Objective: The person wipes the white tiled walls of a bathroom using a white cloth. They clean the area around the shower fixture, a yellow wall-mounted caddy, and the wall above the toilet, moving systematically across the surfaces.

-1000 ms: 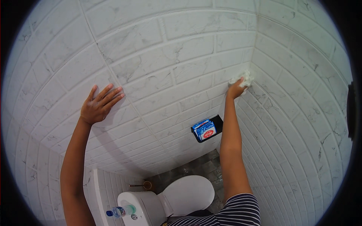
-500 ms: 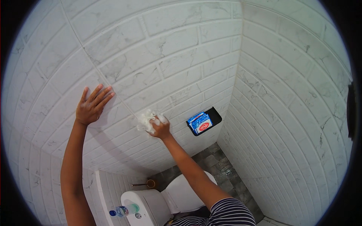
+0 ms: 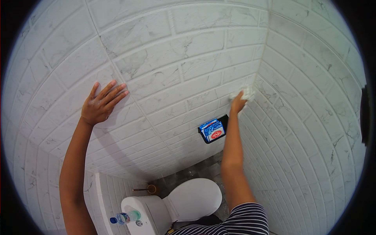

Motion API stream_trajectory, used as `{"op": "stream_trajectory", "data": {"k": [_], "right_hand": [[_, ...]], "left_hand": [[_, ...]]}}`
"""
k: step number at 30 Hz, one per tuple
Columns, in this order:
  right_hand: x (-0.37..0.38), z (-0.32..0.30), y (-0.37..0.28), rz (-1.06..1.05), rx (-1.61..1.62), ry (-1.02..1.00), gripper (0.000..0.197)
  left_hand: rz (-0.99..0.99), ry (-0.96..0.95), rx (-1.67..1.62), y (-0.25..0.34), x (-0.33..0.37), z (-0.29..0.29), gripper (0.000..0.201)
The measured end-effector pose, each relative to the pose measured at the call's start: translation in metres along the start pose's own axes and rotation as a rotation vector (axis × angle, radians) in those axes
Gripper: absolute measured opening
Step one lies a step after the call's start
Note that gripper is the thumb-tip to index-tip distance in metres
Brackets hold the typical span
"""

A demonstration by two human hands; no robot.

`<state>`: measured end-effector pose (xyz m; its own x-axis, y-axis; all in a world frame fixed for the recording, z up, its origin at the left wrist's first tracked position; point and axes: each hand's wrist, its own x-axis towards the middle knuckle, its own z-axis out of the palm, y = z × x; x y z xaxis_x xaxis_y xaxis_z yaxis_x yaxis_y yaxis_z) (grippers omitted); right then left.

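Observation:
My left hand lies flat on the white brick-patterned wall, fingers spread and holding nothing. Out to the right, near the corner where two walls meet, my right hand grips a crumpled white mesh scrubber. The scrubber presses on the wall; both it and the fingers are slightly blurred. Just below and left of that hand, a black wall shelf holds blue-and-white packets, one with a red oval. My right forearm passes in front of the shelf's right end.
Below stands a white toilet with its lid down. A clear plastic bottle with a blue cap lies on the tank. Beside the tank, low by the wall, is a small brown dipper. Dark grey tiles cover the floor.
My right hand has swept the scrubber right and upward, from mid-wall to the corner above the shelf. My left hand stays flat on the wall. The view has shifted slightly.

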<state>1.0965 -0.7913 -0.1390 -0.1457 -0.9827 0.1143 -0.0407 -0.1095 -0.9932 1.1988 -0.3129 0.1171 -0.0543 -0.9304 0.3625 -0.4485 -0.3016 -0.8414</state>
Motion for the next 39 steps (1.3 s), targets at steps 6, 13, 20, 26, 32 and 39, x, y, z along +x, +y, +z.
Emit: {"op": "stream_trajectory", "data": {"k": [6, 13, 20, 26, 32, 39], "right_hand": [[-0.216, -0.012, -0.004, 0.047, 0.099, -0.421, 0.052], [-0.384, -0.032, 0.021, -0.231, 0.122, -0.655, 0.059], [-0.189, 0.009, 0.018, -0.042, 0.001, -0.197, 0.062], [-0.005, 0.010, 0.043, 0.121, 0.253, -0.002, 0.042], [-0.082, 0.009, 0.050, -0.062, 0.225, -0.152, 0.043], [-0.182, 0.017, 0.047, 0.242, 0.404, -0.374, 0.050]], "left_hand": [[-0.012, -0.025, -0.006, -0.001, -0.002, -0.003, 0.048], [-0.028, -0.013, -0.032, -0.001, -0.001, 0.000, 0.042], [-0.015, 0.004, -0.011, 0.000, -0.006, -0.001, 0.043], [-0.006, 0.022, -0.009, -0.002, 0.003, -0.001, 0.042], [-0.027, 0.028, -0.005, 0.000, 0.000, 0.001, 0.046], [-0.024, -0.018, 0.005, -0.003, -0.014, -0.002, 0.046]]}}
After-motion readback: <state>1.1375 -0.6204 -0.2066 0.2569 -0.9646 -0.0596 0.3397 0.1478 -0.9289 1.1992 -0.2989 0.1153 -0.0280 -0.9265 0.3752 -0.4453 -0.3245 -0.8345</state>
